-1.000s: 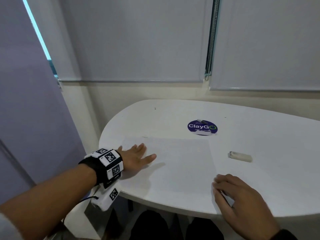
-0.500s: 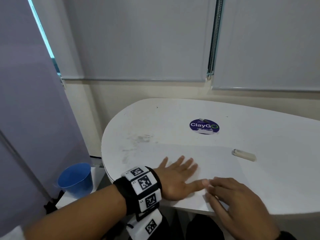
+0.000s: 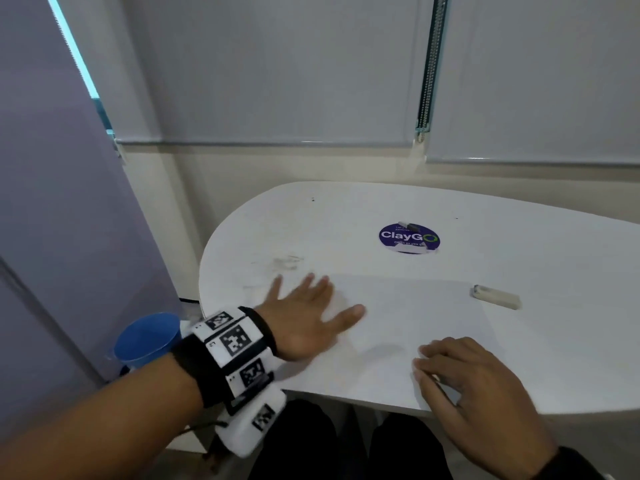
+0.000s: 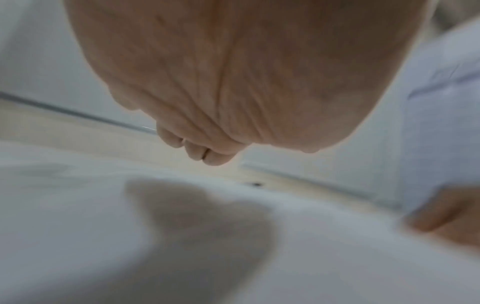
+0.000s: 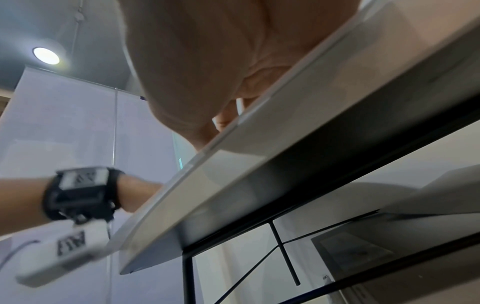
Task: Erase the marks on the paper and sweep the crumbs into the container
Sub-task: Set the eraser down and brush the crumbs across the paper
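Observation:
A white sheet of paper (image 3: pixel 408 317) lies near the front edge of the white table (image 3: pixel 519 237). My left hand (image 3: pixel 308 306) lies flat with fingers spread at the paper's left edge, partly on the bare table. My right hand (image 3: pixel 460 372) rests fingers down on the paper's near right corner at the table's edge, holding nothing. A white eraser (image 3: pixel 497 296) lies on the table just right of the paper, untouched. Grey smudges (image 3: pixel 287 262) mark the table beyond my left fingers. A blue cup (image 3: pixel 147 339) stands below the table's left end.
A round purple ClayGo sticker (image 3: pixel 408 238) sits on the table beyond the paper. Closed blinds (image 3: pixel 277 64) and a wall stand behind the table. A purple partition (image 3: pixel 52 202) is at the left. My dark-clothed legs (image 3: pixel 346 445) are under the table edge.
My left hand swept from the paper's left side toward the front middle, then back out to the left edge. The paper has shifted right. The right hand stayed at the near corner.

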